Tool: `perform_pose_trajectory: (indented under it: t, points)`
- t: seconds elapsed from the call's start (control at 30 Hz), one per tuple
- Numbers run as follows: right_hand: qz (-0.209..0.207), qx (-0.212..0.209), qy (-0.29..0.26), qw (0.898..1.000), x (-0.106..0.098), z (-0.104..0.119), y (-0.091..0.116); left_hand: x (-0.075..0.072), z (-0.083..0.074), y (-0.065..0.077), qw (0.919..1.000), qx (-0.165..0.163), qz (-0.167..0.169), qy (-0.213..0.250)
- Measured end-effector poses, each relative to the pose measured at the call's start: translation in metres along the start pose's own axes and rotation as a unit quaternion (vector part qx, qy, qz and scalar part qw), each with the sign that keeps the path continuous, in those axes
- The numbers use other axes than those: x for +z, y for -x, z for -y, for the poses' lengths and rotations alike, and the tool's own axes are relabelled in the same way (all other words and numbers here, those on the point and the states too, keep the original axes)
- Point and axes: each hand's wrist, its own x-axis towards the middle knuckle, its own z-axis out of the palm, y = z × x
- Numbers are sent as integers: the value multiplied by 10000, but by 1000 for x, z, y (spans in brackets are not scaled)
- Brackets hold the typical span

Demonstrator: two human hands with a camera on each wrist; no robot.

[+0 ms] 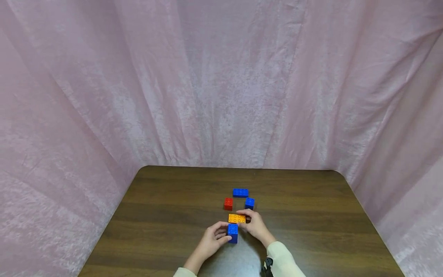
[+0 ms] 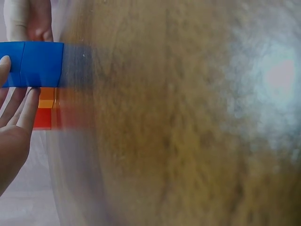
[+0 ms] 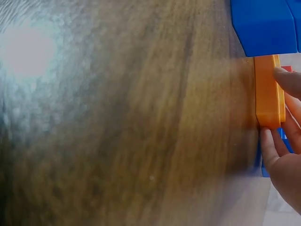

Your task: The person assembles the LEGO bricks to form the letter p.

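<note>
The left hand [image 1: 211,239] is clamped on the blue stack [image 1: 233,234], with the thumb on the near part and the fingers around its left side. In the left wrist view, a seam shows that this stack is made of 2 blocks. It stands upright on the brown table [image 1: 166,207].

The right hand [image 1: 255,225] pinches the orange block [image 1: 236,218] at its right end, between thumb and fingers. This block lies flat on the table, just behind the blue stack; I cannot tell if these 2 are touching.

Farther back, the red block [image 1: 228,204] is at the left and the small blue block [image 1: 249,203] at the right, apart from each other. The long blue block [image 1: 240,192] lies behind them. A pink curtain [image 1: 225,84] hangs behind the table.
</note>
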Motion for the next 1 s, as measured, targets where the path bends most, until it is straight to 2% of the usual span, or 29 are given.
perform_pose_trajectory:
  t: [0.07,0.17,0.5,1.0]
  points:
    - [-37,-3,87,10000,1,0,0,0,1,0,10000,-29,2,-1]
    - [-91,-4,219,9997,1,1,0,0,13,-3,10000,-2,-29,13]
    - [-259,-135,463,9985,-4,8,2,0,10,-4,10000,-63,-64,-8]
    - [-263,-268,-181,9991,-26,27,6,2,13,-1,9997,80,-200,-83]
